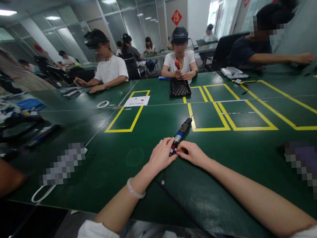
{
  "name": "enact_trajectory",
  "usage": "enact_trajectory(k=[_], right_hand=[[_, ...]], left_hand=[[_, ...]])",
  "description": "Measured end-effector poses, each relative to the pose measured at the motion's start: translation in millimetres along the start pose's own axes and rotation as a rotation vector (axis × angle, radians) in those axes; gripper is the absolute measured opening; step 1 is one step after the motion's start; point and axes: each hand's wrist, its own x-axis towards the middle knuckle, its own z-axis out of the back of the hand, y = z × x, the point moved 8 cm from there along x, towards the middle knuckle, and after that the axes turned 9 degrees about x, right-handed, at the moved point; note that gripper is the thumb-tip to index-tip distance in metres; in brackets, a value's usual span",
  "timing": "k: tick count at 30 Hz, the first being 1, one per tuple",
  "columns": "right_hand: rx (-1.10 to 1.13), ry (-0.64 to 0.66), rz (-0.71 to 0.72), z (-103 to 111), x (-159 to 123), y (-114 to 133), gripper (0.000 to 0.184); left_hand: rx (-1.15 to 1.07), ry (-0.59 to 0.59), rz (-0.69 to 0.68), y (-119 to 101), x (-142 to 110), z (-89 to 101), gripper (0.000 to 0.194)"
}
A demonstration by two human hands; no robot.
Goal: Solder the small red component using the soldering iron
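Head view: a slim black tool (180,135) sits on or just above the green desk (105,175), between the near edge and yellow tape outlines (211,130), with surface stretching either side. The left hand (161,152) has its fingers closed over the tool's rear; the right hand's (192,153) fingers curl against that end, grip unclear. Opposite, a black tray's (180,94) contents are indistinct. A red wall sign (176,17) reads "福"; a white card's (137,101) print is illegible.
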Motion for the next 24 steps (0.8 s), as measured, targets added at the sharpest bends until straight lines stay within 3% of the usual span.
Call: enact_trajectory(k=[9,15,19,24], right_hand=[[0.083,-0.019,0.017,3,-1,4,0.012],[0.13,-0.029,-0.035,4,-2,1,0.016],[0.094,-0.008,-0.036,4,-2,0,0.014],[0.051,0.015,-0.047,4,-2,-2,0.012]], left_hand=[[0.086,-0.015,0.038,0,5,-2.2,0.063],[0.091,-0.008,0.026,19,4,-0.2,0.063],[0.132,-0.005,0.097,56,-1,5.1,0.065],[0.17,0.035,0.298,135,-14,10.6,0.064]])
